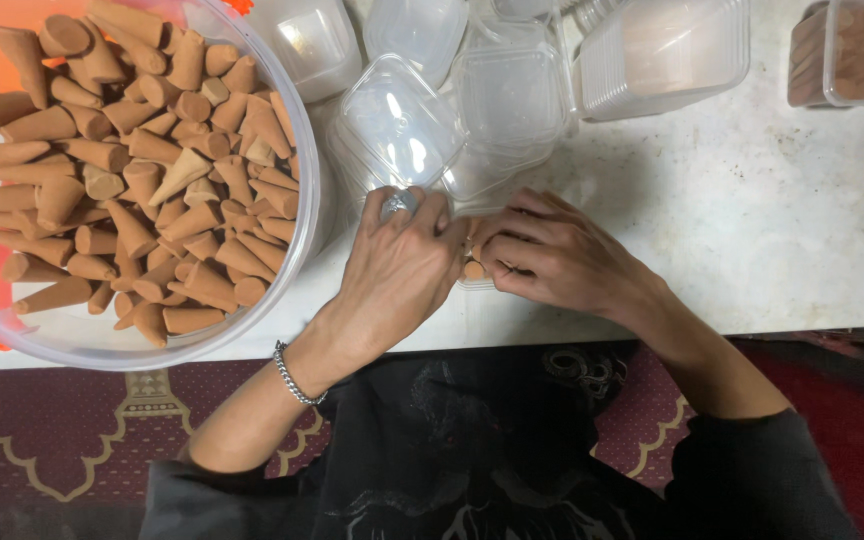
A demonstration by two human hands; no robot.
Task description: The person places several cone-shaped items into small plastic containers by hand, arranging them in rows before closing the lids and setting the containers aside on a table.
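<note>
White marble-look tabletop point(752, 220), w/ big clear tub point(297, 240) of brown cones point(132, 170) at left, empty clear plastic boxes point(402, 125) mid, stacked lids point(667, 50) & filled boxes point(852, 50) top right.

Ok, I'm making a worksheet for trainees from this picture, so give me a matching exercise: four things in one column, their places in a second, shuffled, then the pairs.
Things:
1. large clear plastic tub of brown cones
2. silver chain bracelet
3. stack of clear plastic lids
4. small clear container being filled with cones

Places:
A. between the left hand and the right hand
B. top of the table, right of centre
C. left side of the table
D. on the left wrist

Pairs: 1-C, 2-D, 3-B, 4-A
</note>
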